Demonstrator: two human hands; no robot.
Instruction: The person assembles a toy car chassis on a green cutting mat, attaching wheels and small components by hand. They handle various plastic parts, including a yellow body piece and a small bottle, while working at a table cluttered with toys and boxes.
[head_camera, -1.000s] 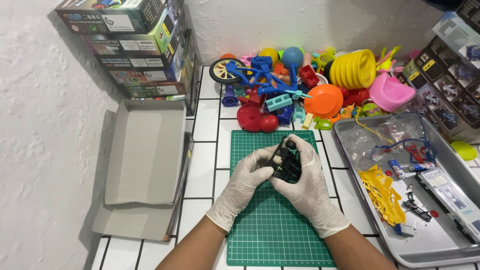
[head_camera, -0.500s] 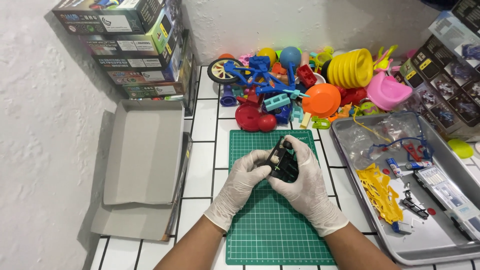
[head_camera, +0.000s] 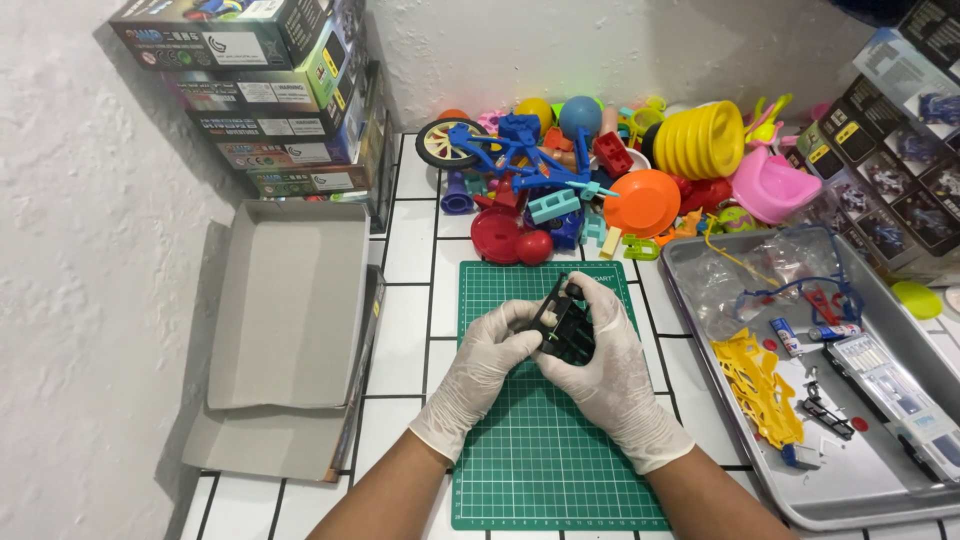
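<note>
Both of my hands wear white gloves and meet over a green cutting mat (head_camera: 545, 450). Between them is a small black plastic part (head_camera: 562, 322), held a little above the mat. My left hand (head_camera: 482, 368) grips its left side with thumb and fingers. My right hand (head_camera: 605, 355) wraps its right side and top, hiding much of the part.
An open grey cardboard box (head_camera: 292, 300) lies left of the mat, with stacked boxes (head_camera: 270, 90) behind it. A heap of colourful plastic toys (head_camera: 600, 170) fills the back. A metal tray (head_camera: 850, 480) on the right holds yellow parts (head_camera: 760, 385), batteries and small pieces.
Both hands stay together on the black part over the mat, with only a slight turn of the part.
</note>
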